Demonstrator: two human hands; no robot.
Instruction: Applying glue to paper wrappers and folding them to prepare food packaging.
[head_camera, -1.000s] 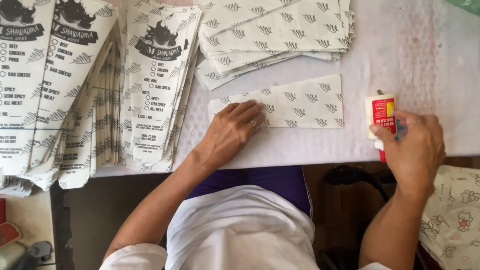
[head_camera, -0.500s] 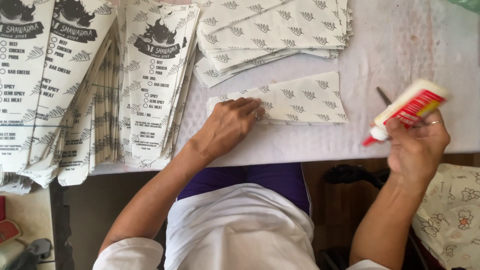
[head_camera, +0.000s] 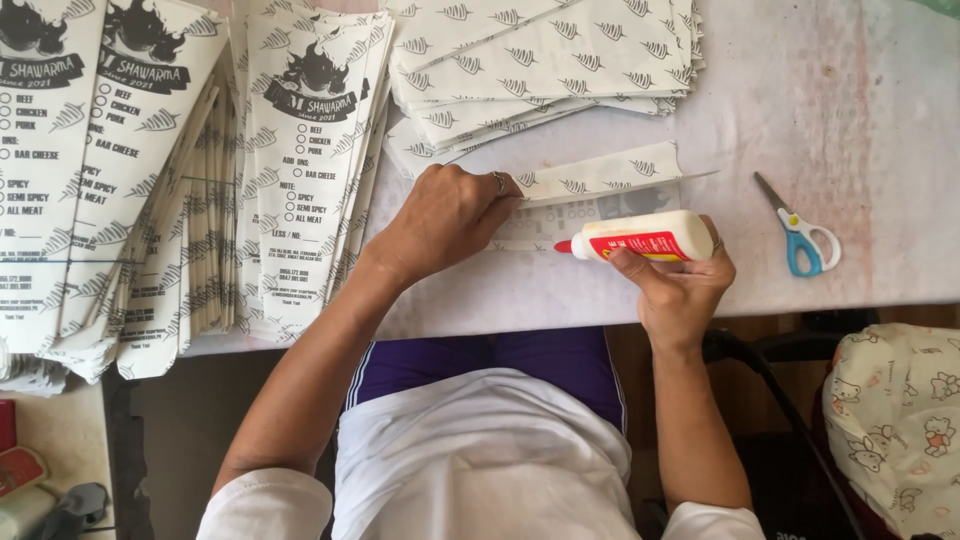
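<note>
My left hand (head_camera: 447, 218) rests on a folded printed paper sheet (head_camera: 600, 190) near the table's front edge, its fingers lifting the sheet's upper flap. My right hand (head_camera: 678, 285) grips a white glue bottle with a red label and red tip (head_camera: 640, 238). The bottle lies sideways, its tip pointing left at the opened part of the sheet, close to my left fingers.
Blue-handled scissors (head_camera: 798, 232) lie on the table to the right. A pile of leaf-patterned sheets (head_camera: 540, 55) sits at the back. Stacks of printed paper sleeves (head_camera: 180, 170) fill the left side. A patterned cloth bag (head_camera: 895, 420) is at lower right.
My right hand has swung the glue bottle from upright at the right down and left to the sheet. My left hand has lifted the sheet's flap. The scissors are now uncovered.
</note>
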